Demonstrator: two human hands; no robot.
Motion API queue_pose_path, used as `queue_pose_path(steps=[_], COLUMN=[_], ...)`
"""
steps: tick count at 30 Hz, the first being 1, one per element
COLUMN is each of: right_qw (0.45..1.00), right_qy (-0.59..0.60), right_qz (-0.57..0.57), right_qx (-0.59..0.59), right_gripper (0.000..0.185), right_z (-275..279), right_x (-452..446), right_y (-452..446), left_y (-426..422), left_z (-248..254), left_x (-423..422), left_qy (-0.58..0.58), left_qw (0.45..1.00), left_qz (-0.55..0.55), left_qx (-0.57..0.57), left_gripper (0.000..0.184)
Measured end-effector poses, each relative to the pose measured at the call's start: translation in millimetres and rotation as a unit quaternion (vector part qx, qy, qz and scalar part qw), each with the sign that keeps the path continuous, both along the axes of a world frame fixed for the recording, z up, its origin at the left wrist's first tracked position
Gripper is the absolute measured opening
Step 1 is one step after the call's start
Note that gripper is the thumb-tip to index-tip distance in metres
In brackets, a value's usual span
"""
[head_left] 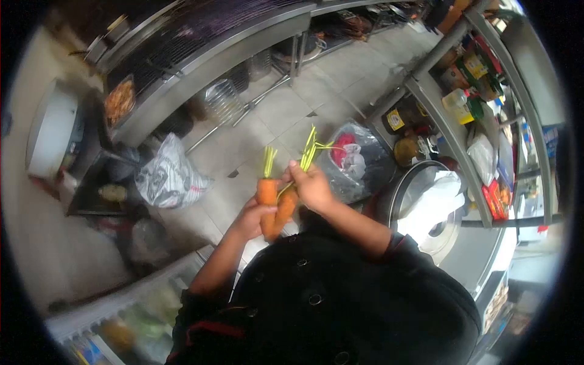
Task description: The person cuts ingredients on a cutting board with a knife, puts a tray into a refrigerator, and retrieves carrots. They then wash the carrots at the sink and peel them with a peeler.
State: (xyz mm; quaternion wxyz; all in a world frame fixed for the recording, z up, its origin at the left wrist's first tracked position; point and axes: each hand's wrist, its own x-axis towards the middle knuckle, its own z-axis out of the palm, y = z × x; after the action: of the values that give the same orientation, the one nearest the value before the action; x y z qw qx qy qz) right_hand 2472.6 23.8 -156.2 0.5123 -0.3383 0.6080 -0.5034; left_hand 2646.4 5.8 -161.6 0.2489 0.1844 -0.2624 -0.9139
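Observation:
Two orange carrots with cut green stems are in front of my body, above the tiled floor. My left hand (250, 220) is closed around their lower parts; its thumb lies across the left carrot (266, 193), which stands nearly upright. The right carrot (285, 207) leans against it, partly covered by my fingers. My right hand (309, 184) pinches the green stems (309, 152) of the right carrot near their base, and the stem tips stick out above my fingers.
A striped plastic sack (172, 173) stands on the floor at left. Beyond my right hand sits a clear bag (359, 159) with something pink in it. A large round metal pot (420, 201) is at right, below shelves of jars (474, 109). A steel counter (219, 64) runs along the back.

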Motion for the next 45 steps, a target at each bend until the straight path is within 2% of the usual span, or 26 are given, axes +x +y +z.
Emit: queue_pose_path(steps=[2,3,5,9,12,14,15,17,22,24,25,27,28,29,31,32,33,34,38,39,40,41,42,43,44,45], right_qw=[0.993,0.990,0.973,0.942,0.908,0.894,0.885,0.883,0.890,0.965,0.965,0.997,0.991,0.990,0.962,0.933,0.886,0.882,0.940,0.943,0.951,0.958,0.959,0.945,0.910,0.906], right_qy=[-0.050,-0.053,-0.144,-0.290,-0.383,-0.421,-0.446,-0.446,-0.425,-0.247,-0.243,0.014,0.134,0.144,0.254,0.320,0.383,0.395,0.290,0.239,0.262,0.222,0.180,0.172,0.220,0.223], right_qz=[-0.111,-0.130,-0.177,-0.165,-0.161,-0.147,-0.129,-0.141,-0.157,-0.085,-0.095,-0.056,0.001,-0.010,0.044,0.151,0.256,0.251,0.037,-0.057,-0.115,-0.166,-0.218,-0.275,-0.345,-0.354], right_qx=[0.007,0.007,-0.023,-0.033,-0.056,-0.046,-0.038,-0.050,-0.055,0.000,-0.003,-0.056,0.000,0.000,-0.085,-0.069,-0.051,-0.046,-0.178,-0.224,-0.119,-0.071,-0.024,-0.037,-0.058,-0.060], right_gripper=[0.030,0.030,0.028,0.027,0.030,0.034,0.038,0.039,0.044,0.048,0.048,0.053,0.050,0.050,0.044,0.040,0.037,0.037,0.028,0.030,0.032,0.032,0.032,0.032,0.035,0.035], right_z=[-2.1,1.5,11.5,-6.4,-6.4,2.4,8.8,19.1,25.0,20.7,17.4,12.5,29.9,27.1,12.9,6.2,3.8,8.9,62.9,95.6,108.8,113.7,112.7,98.1,80.6,80.5], right_x=[-4.1,-5.6,-12.9,-52.1,-90.3,-107.3,-117.3,-131.9,-170.5,-183.3,-184.7,-188.6,-196.1,-201.0,-195.3,-184.9,-176.1,-171.7,-176.7,-195.3,-217.2,-241.1,-263.5,-286.3,-304.9,-314.7], right_y=[-18.2,-26.3,-47.9,-91.2,-128.4,-150.7,-163.0,-186.8,-224.9,-233.9,-240.9,-257.9,-262.5,-273.3,-295.0,-309.0,-324.4,-338.1,-391.2,-393.4,-394.0,-393.7,-391.5,-389.8,-392.3,-393.3], left_y=[-15.1,-23.4,-47.4,-102.5,-139.3,-156.0,-164.5,-180.6,-237.6,-260.9,-271.9,-294.2,-307.0,-322.7,-353.4,-374.2,-388.9,-398.8,-438.5,-448.1,-455.9,-465.4,-481.8,-494.3,-505.5,-515.5], left_z=[-26.6,-25.7,-21.2,-29.6,-25.2,-16.2,-13.4,-10.4,15.2,17.0,19.7,25.7,14.6,7.0,-1.3,-12.8,-22.3,-32.6,-55.4,-55.9,-10.3,35.8,30.0,23.1,15.7,15.2], left_x=[-4.2,-8.7,-22.3,-48.7,-60.1,-76.0,-83.4,-97.0,-143.1,-157.9,-166.0,-184.1,-188.6,-195.5,-205.4,-208.9,-214.1,-217.9,-254.4,-263.4,-274.3,-285.0,-291.7,-297.8,-304.2,-314.2], left_qy=[-0.029,-0.032,-0.072,-0.087,-0.178,-0.198,-0.201,-0.133,-0.191,-0.258,-0.253,-0.316,-0.320,-0.309,-0.238,-0.312,-0.302,-0.279,-0.177,-0.154,-0.227,-0.298,-0.305,-0.299,-0.236,-0.171], left_qw=[0.996,0.994,0.990,0.980,0.965,0.976,0.975,0.983,0.963,0.936,0.935,0.899,0.893,0.893,0.902,0.836,0.836,0.835,0.804,0.791,0.793,0.789,0.796,0.793,0.838,0.875], left_qz=[-0.088,-0.106,-0.123,-0.181,-0.193,-0.086,-0.087,-0.123,-0.187,-0.219,-0.229,-0.260,-0.267,-0.275,-0.313,-0.401,-0.405,-0.397,-0.361,-0.352,-0.338,-0.321,-0.339,-0.344,-0.336,-0.326], left_qx=[-0.012,-0.012,0.002,-0.006,-0.019,0.021,0.016,0.020,0.000,-0.097,-0.101,-0.156,-0.172,-0.179,-0.178,-0.206,-0.215,-0.259,-0.439,-0.476,-0.454,-0.431,-0.398,-0.403,-0.360,-0.314], left_gripper=[0.056,0.056,0.057,0.056,0.057,0.060,0.060,0.061,0.063,0.059,0.059,0.052,0.050,0.050,0.042,0.042,0.042,0.043,0.044,0.045,0.052,0.059,0.065,0.065,0.064,0.064])
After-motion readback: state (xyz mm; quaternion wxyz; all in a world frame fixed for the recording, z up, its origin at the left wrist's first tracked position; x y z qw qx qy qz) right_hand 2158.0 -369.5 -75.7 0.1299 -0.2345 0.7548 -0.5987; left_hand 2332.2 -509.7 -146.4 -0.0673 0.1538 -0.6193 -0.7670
